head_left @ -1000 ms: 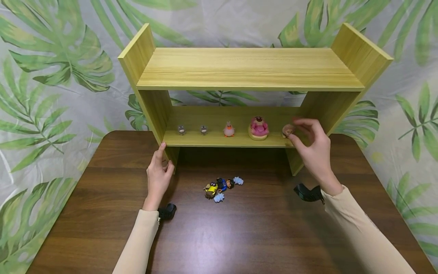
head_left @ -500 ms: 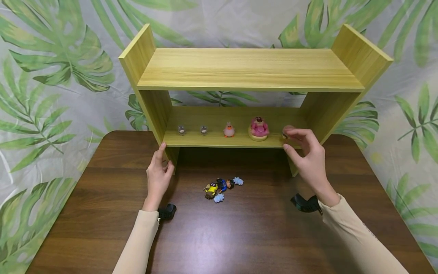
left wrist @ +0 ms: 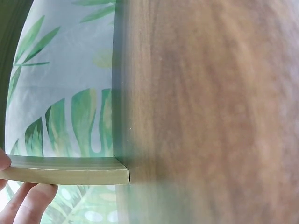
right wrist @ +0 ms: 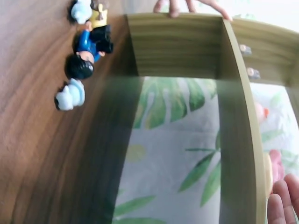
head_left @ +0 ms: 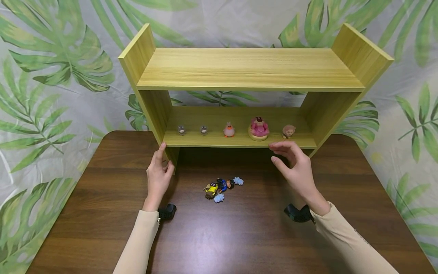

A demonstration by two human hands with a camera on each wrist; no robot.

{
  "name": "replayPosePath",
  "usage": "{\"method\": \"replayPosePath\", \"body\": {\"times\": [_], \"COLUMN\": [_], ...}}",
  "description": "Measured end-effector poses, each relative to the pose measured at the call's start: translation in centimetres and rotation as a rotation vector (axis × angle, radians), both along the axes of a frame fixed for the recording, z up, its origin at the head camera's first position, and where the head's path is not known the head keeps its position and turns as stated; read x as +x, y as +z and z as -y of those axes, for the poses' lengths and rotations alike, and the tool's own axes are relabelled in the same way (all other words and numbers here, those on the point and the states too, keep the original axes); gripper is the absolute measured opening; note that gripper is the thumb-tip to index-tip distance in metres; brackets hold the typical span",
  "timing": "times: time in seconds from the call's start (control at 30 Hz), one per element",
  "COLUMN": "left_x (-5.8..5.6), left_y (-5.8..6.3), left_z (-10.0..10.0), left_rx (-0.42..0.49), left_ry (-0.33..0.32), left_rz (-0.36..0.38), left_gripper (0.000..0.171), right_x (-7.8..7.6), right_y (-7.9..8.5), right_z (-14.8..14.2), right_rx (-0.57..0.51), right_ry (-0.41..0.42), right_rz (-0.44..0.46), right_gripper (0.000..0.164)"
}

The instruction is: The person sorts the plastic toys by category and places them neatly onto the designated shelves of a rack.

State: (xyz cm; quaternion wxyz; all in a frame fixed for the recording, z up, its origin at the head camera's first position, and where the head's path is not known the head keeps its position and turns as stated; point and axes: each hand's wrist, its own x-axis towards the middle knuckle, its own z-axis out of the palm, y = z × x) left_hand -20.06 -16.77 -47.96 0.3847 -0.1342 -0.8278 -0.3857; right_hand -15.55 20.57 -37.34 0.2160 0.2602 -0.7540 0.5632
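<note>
My left hand (head_left: 159, 175) grips the front edge of the left side panel (left wrist: 70, 176) of a wooden shelf unit, thumb on one face and fingers on the other. My right hand (head_left: 298, 173) holds nothing; its fingers are loosely bent just in front of the middle board (head_left: 205, 141). On that board, left to right, stand two small grey figurines (head_left: 181, 130), a pink duck figurine (head_left: 229, 129), a larger pink bear figurine (head_left: 259, 128) on a yellow base, and a small round pinkish figurine (head_left: 288, 131). The right fingertips overlap the board's edge below the bear.
On the brown table (head_left: 219, 232) lie a blue-clad, black-haired figurine (head_left: 224, 184), a yellow-and-brown figurine (head_left: 211, 190) and two pale blue figurines (head_left: 238, 180). Above is the upper board (head_left: 249, 68). A leaf-patterned cloth (head_left: 232, 23) hangs behind.
My right hand has drawn away from the small round figurine, leaving it on the board, and moved left and toward me. My left hand has stayed on the panel.
</note>
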Motion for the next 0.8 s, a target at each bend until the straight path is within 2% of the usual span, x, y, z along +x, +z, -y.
{"method": "replayPosePath", "body": {"times": [0.2,0.47,0.7,0.8], "left_x": [0.0,0.0,0.0,0.0], "left_y": [0.0,-0.1,0.0,-0.1], "left_z": [-0.1,0.1,0.1,0.1], "left_rx": [-0.001,-0.011,-0.005,-0.003], "left_ry": [0.001,0.004,-0.008,-0.008], "left_rz": [-0.017,0.015,0.02,0.015], "left_gripper": [0.09,0.087,0.084,0.082], "right_x": [0.3,0.7,2.1,2.4], "right_y": [-1.1,-2.5,-1.8,-2.1], "right_z": [0.6,1.6,3.4,4.0], "right_rx": [0.003,0.055,0.112,0.145], "right_ry": [0.043,0.066,0.081,0.075], "right_rz": [0.026,0.079,0.113,0.134], "right_gripper": [0.034,0.035,0.031,0.03]}}
